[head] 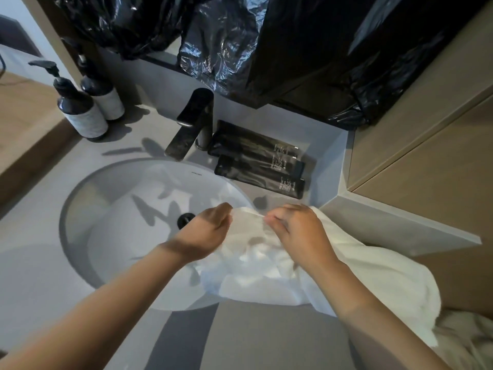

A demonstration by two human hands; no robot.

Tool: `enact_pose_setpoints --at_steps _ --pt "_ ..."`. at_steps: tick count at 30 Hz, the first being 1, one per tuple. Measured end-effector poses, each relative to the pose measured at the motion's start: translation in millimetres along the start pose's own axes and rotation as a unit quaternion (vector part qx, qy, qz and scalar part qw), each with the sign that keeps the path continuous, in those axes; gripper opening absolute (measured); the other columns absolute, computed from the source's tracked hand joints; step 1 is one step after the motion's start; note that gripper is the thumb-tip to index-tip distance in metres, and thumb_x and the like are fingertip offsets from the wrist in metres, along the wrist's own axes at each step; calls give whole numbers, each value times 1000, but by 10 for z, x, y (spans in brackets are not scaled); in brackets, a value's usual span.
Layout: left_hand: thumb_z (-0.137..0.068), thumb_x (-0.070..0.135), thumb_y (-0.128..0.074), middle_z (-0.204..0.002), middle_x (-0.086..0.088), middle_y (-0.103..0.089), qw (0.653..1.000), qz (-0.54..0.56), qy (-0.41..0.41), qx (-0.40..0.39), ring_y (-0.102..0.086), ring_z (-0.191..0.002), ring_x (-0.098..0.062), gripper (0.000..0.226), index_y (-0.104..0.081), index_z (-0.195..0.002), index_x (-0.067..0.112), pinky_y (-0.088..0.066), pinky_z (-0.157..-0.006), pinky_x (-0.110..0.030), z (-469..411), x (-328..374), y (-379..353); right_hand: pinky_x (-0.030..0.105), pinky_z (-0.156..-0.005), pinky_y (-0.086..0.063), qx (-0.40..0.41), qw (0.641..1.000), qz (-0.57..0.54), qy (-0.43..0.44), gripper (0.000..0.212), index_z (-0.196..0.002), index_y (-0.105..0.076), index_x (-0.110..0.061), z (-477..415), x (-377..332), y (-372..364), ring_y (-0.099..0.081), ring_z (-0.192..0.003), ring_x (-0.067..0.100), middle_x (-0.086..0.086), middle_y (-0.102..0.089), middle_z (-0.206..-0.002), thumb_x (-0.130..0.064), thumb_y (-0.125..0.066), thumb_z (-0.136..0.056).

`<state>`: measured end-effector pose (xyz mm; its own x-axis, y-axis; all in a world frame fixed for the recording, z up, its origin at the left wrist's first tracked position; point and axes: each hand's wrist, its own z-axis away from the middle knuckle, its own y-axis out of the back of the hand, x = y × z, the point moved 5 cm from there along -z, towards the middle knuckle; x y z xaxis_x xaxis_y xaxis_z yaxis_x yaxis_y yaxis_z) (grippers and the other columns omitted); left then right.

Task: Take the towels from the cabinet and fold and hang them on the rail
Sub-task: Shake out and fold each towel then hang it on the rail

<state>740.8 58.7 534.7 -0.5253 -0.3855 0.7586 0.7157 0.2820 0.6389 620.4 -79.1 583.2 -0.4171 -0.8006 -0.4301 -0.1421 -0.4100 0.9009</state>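
1. Round white ceramic sink pretty much filled the middle.
2. Crumpled white terry towel lay over the sink's right rim, spilling off further right.
3. Left hand and right hand each pinched the towel's far edge, over that rim.

The towel under the left hand and right hand is plain white. Beyond them: white basin, grey surface, black faucet, black tubes with white print, dark bottles with pale speckled labels.
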Motion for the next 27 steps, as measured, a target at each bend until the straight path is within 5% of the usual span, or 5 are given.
enact_pose_setpoints --at_steps 4,13,17,22,27 --pt "-93 45 -55 -69 7 -45 999 -28 28 -25 -46 -64 -9 30 -35 -78 28 -35 -60 -32 97 55 107 36 -69 -46 7 1000 -12 -25 21 -91 -64 -18 58 -57 53 -59 -78 24 0 -68 -83 -31 -51 -100" --pt "-91 10 -58 -101 -5 -68 995 -50 35 81 -61 -90 -23 18 -67 -106 9 -47 -81 -33 235 146 488 40 -74 -48 81 996 -7 -45 22 -95 -68 -13 227 -47 333 -62 -83 28 5 -70 -91 -27 -52 -100" --pt "-96 16 -56 -87 1 -71 988 -42 43 139 -62 -82 -20 17 -72 -95 13 -42 -70 -29 342 203 607 37 -75 -47 67 997 -31 -30 20 -95 -67 -14 314 -80 422 -60 -84 21 1 -68 -93 -30 -55 -98" --pt "-99 26 -52 -59 3 -48 977 54 103 176 -44 -57 -18 30 -54 -72 13 -34 -56 -30 404 292 633 32 -74 -43 59 997 -50 -5 18 -92 -67 -17 427 -134 468 -57 -83 17 -3 -63 -90 -31 -57 -97" --pt "-98 38 -52 -70 0 -56 973 91 92 192 -49 -65 -18 36 -60 -80 8 -40 -61 -27 467 367 697 39 -75 -46 41 997 -55 -28 20 -83 -62 -15 558 96 570 -56 -80 21 -1 -58 -84 -31 -59 -96"
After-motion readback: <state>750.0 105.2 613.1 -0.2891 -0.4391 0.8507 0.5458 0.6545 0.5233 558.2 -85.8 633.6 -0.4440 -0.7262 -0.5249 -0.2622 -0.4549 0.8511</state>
